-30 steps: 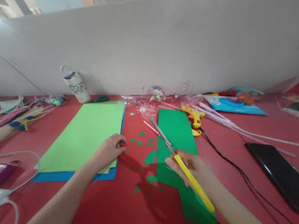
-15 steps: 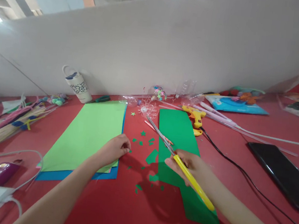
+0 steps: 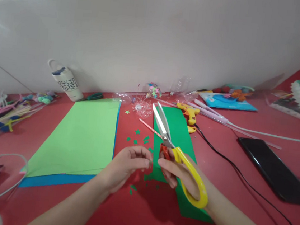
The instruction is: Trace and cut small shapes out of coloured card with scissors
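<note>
Bare forearms [image 3: 80,196], bare wrists [image 3: 105,180], fingers [image 3: 139,150] apparently bare

you hold the scissors [image 3: 166,140] above the green sheet [image 3: 183,130], silver blades slightly parted and pointing away from you, yellow handle loop [image 3: 204,191] nearest you. the sheet lies flat on the red bench [image 3: 116,217], its near part partly hidden. small green scraps [image 3: 146,138], one a star [image 3: 137,132], lie scattered just left of it.

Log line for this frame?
right grip: holds yellow scissors, blades slightly apart | left grip: nearby, contents unclear | dark-green sheet: beneath yellow scissors | scraps: on table
</note>
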{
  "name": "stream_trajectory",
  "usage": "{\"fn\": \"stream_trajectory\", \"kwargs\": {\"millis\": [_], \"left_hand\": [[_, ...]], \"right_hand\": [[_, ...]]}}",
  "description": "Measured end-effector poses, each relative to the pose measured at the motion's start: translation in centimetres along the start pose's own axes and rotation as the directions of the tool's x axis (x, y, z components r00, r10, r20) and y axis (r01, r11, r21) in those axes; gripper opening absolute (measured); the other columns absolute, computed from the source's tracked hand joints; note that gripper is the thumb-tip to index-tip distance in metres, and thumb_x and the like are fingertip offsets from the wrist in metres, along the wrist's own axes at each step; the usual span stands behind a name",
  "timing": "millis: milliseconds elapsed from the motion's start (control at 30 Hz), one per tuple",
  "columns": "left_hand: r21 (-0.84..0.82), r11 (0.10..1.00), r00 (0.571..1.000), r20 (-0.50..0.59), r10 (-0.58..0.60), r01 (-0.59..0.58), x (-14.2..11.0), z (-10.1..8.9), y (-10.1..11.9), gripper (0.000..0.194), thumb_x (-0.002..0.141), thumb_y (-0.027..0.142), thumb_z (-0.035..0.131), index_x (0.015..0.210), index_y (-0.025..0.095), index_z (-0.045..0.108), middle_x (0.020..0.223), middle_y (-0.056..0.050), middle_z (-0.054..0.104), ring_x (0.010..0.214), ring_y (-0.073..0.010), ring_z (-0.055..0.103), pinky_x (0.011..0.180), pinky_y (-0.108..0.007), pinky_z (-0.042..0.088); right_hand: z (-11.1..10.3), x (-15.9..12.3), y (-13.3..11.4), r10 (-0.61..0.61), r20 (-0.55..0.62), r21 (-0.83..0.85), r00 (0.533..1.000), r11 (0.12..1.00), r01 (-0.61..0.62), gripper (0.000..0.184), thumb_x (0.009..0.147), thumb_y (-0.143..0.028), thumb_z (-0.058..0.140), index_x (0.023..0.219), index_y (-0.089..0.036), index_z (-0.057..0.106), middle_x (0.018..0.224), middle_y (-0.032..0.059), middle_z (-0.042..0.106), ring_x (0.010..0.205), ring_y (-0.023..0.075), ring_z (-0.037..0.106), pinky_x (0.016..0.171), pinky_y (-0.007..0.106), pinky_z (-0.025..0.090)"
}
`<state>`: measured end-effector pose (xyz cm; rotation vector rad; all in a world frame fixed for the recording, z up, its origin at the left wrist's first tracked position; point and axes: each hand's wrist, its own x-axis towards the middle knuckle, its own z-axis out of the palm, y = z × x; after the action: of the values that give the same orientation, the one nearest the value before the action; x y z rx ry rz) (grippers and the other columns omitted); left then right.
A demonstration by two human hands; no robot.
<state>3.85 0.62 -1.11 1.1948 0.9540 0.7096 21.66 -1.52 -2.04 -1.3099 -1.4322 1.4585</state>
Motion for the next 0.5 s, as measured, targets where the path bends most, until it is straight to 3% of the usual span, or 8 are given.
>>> {"fn": "stream_trajectory", "kwargs": {"millis": [100, 167, 267, 433, 500], "left_hand": [[-0.396, 0.912, 0.994, 0.064, -0.084, 0.103, 0.1, 2.0, -0.3, 0.009, 0.066, 0.019, 0.069, 0.068, 0.015, 0.062, 0.062, 0.001, 0.053, 0.059, -0.0082, 0.047, 0.061, -0.020, 0.038], [-0.494, 0.860, 0.992, 0.070, -0.107, 0.128, 0.1, 2.5, -0.6, 0.008, 0.067, 0.018, 0.070, 0.067, 0.014, 0.063, 0.062, 0.001, 0.053, 0.060, -0.0078, 0.049, 0.062, -0.019, 0.039], [-0.505, 0.854, 0.991, 0.027, -0.127, 0.124, -0.1, 2.4, -0.9, 0.005, 0.068, 0.016, 0.070, 0.069, 0.014, 0.066, 0.065, 0.000, 0.056, 0.061, -0.0080, 0.052, 0.062, -0.019, 0.041], [-0.428, 0.900, 0.989, -0.076, -0.124, 0.080, -0.6, 2.4, -1.0, 0.009, 0.067, 0.018, 0.073, 0.074, 0.012, 0.070, 0.069, -0.002, 0.063, 0.063, -0.0098, 0.056, 0.064, -0.020, 0.043], [-0.408, 0.910, 0.981, -0.131, -0.140, 0.075, -0.5, 2.7, -1.0, 0.010, 0.065, 0.019, 0.074, 0.072, 0.013, 0.070, 0.066, -0.001, 0.063, 0.061, -0.0093, 0.056, 0.062, -0.020, 0.042]], "right_hand": [[0.1, -0.4, -0.6, -0.062, -0.047, -0.019, 0.997, 0.998, 0.061, 0.029, 0.074, -0.046, 0.053, 0.061, -0.023, 0.042, 0.040, -0.0074, 0.040, 0.039, 0.0111, 0.043, 0.045, 0.024, 0.038], [0.1, -0.6, -1.0, -0.053, -0.111, -0.041, 0.992, 0.998, 0.049, 0.024, 0.072, -0.044, 0.056, 0.068, -0.022, 0.046, 0.044, -0.0085, 0.040, 0.040, 0.0104, 0.041, 0.042, 0.023, 0.037], [0.2, -0.6, -0.9, -0.069, -0.162, -0.049, 0.984, 0.997, 0.062, 0.021, 0.071, -0.040, 0.057, 0.073, -0.022, 0.048, 0.052, -0.0085, 0.041, 0.040, 0.0088, 0.038, 0.039, 0.021, 0.034], [0.2, -0.7, -0.8, -0.123, -0.240, -0.158, 0.963, 0.984, 0.086, 0.011, 0.069, -0.028, 0.056, 0.072, -0.021, 0.049, 0.063, -0.0039, 0.052, 0.054, 0.0116, 0.051, 0.050, 0.022, 0.042], [0.3, -1.0, -1.2, -0.114, -0.230, -0.161, 0.967, 0.984, 0.078, 0.010, 0.069, -0.030, 0.053, 0.072, -0.021, 0.049, 0.062, -0.0037, 0.051, 0.053, 0.0115, 0.050, 0.049, 0.022, 0.042]]}}
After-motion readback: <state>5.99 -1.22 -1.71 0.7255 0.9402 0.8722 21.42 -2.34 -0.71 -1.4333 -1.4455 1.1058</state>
